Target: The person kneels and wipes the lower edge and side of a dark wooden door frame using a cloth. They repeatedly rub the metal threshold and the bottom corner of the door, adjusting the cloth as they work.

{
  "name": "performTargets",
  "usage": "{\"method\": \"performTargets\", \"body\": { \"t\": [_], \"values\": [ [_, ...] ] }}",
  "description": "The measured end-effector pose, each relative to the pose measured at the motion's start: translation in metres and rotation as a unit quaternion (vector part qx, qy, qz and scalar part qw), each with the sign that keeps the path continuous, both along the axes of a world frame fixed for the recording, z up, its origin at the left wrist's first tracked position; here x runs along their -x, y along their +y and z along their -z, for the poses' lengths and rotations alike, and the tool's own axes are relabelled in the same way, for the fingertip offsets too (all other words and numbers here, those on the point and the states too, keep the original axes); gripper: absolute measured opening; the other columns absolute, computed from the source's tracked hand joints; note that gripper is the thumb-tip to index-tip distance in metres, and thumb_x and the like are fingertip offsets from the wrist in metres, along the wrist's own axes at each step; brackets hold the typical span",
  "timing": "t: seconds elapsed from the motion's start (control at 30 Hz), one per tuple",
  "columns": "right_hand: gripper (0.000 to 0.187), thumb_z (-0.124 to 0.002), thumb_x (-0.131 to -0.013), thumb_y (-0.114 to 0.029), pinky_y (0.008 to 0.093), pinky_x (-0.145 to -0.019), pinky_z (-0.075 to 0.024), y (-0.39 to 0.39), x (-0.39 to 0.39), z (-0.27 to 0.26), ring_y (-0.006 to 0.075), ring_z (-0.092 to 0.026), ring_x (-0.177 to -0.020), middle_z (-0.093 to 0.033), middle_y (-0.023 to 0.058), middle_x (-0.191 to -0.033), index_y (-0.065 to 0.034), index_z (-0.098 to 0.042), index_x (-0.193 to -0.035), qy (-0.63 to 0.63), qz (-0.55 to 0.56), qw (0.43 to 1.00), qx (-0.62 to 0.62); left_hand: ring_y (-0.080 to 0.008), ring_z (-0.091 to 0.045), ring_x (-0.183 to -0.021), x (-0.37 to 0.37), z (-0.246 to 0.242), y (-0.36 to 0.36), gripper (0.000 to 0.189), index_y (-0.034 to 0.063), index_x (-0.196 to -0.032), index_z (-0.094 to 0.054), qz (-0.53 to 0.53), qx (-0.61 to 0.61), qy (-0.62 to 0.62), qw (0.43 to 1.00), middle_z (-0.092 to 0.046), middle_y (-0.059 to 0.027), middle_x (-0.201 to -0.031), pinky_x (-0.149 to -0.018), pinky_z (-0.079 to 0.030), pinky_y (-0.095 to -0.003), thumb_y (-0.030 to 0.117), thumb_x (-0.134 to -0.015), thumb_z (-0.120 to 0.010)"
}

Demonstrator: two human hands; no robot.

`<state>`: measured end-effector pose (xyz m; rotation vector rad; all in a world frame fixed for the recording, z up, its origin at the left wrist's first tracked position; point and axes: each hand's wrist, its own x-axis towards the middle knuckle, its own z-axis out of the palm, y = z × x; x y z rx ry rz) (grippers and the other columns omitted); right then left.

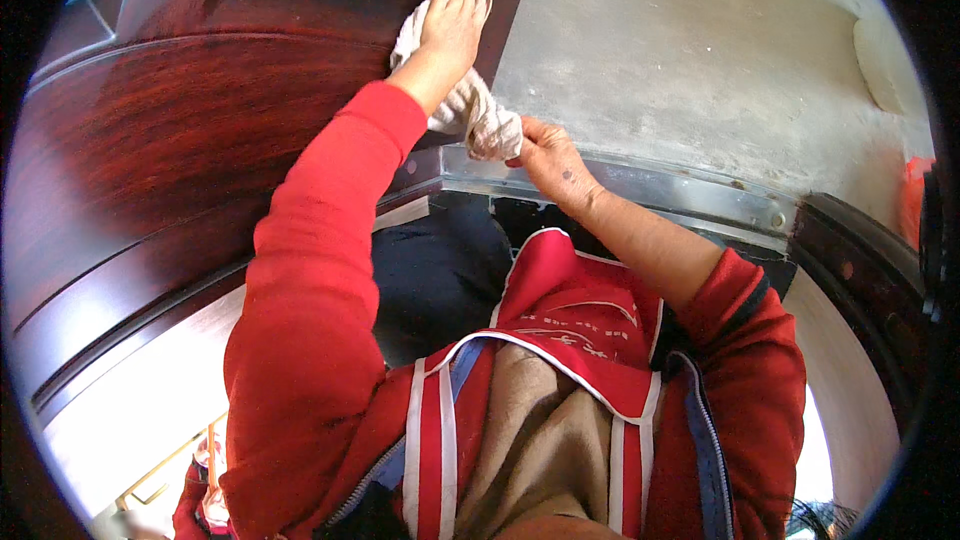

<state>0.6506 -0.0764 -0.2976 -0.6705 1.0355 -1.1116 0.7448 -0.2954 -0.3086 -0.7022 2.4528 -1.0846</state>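
My left hand (452, 26) lies on a crumpled, pale cloth (480, 116) and presses it against the edge of a dark red wood-grain door (300, 97), its fingers laid over the cloth's upper end. The cloth hangs down in a twist from under that palm. Lower and to the right, my right hand (551, 157) pinches the cloth's lower end between thumb and fingers. Both arms wear red sleeves, the right one pushed up to the elbow. A red apron with white trim (577, 300) hangs in front of my body.
A metal threshold strip (637, 187) crosses below the hands, with a grey concrete-like floor (675, 52) beyond it. A dark door frame (855, 262) stands at the right. Something red (913, 199) shows at the right rim. Part of another person (191, 499) appears at the lower left.
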Motion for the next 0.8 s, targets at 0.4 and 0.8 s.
{"method": "performTargets", "body": {
  "t": [0.4, 0.8],
  "values": [
    [0.029, -0.053, -0.098, -0.023, 0.0344, -0.087, -0.0531, -0.041, 0.06, 0.013, 0.0168, -0.064, -0.101, -0.068, 0.0051, -0.108, -0.0069, -0.064, -0.119, -0.001, 0.193, 0.981, 0.036, -0.0369, -0.034, -0.133, 0.027, -0.004, -0.049, 0.061, -0.0019, -0.142, -0.036, -0.021, 0.052, -0.138, 0.989, -0.041, -0.0223, -0.141, -0.115, -0.01, -0.0562, 0.026, -0.089, -0.049],
    [0.027, -0.055, -0.097, -0.019, 0.0297, -0.079, -0.0484, 0.032, -0.03, 0.039, 0.0106, -0.059, -0.087, -0.068, 0.0011, -0.097, -0.0027, -0.067, -0.114, -0.088, -0.131, 0.987, -0.015, -0.0251, -0.044, -0.129, -0.074, 0.041, 0.087, 0.038, 0.0118, -0.126, -0.06, 0.033, -0.161, -0.259, 0.952, -0.057, -0.0075, -0.129, -0.112, -0.02, -0.0522, 0.024, -0.092, -0.048]
  ]
}}
